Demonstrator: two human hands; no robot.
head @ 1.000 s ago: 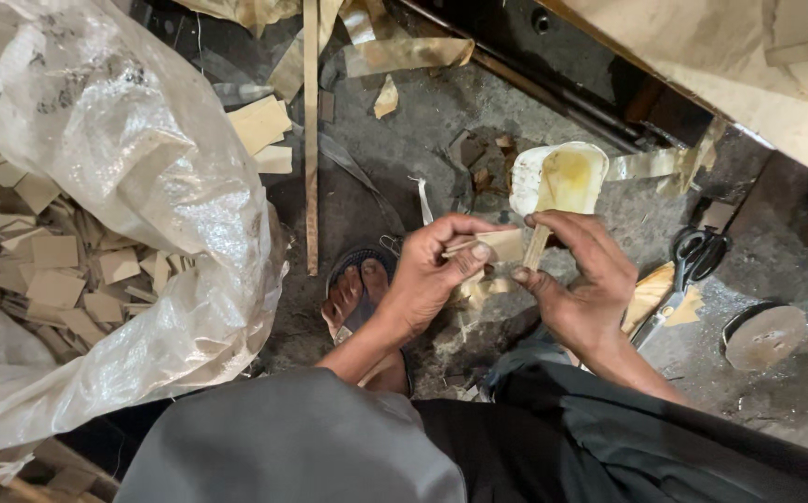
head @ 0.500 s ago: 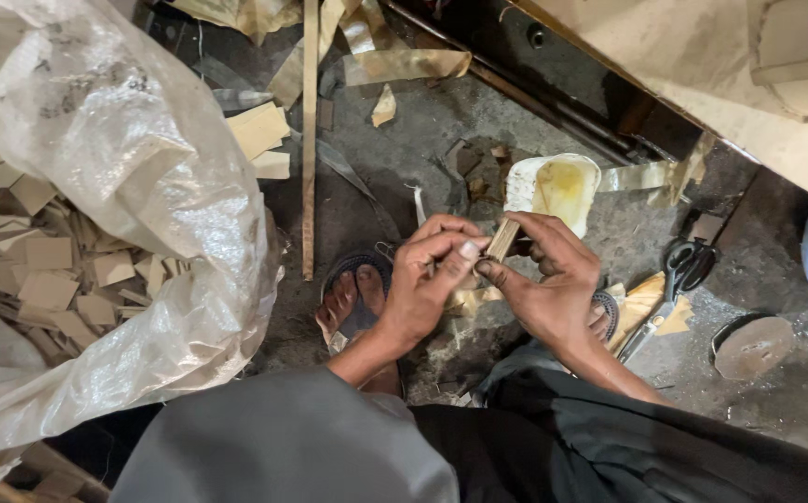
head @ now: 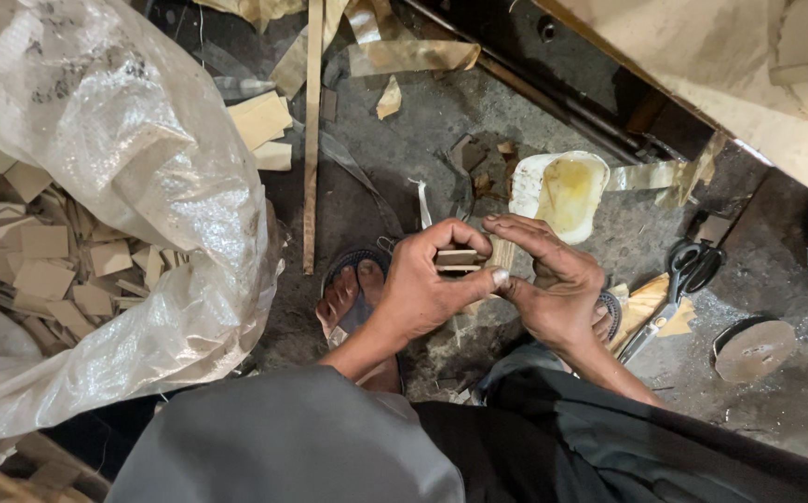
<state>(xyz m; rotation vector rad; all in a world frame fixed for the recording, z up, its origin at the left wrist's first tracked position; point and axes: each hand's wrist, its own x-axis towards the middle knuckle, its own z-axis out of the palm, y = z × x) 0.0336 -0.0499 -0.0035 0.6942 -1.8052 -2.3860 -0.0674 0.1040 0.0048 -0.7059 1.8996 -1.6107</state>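
Note:
My left hand (head: 427,284) pinches a small flat stack of cardboard pieces (head: 457,260) between thumb and fingers, above the dirty floor. My right hand (head: 553,284) meets it from the right, its fingertips on the stack's right end and on another thin tan piece (head: 502,251) behind it. Just beyond the hands sits a white dish of yellow glue (head: 560,191). My sandalled foot (head: 353,293) shows under the left wrist.
A large clear plastic sack (head: 124,186) full of cut cardboard pieces (head: 45,270) fills the left. A long wooden strip (head: 312,140) lies upright in the view. Scissors (head: 678,279) and a round disc (head: 753,349) lie at the right, with scraps scattered about.
Both hands have drawn closer together and slightly lower. The thin piece that the right hand held near the glue dish now sits against the stack in the left hand.

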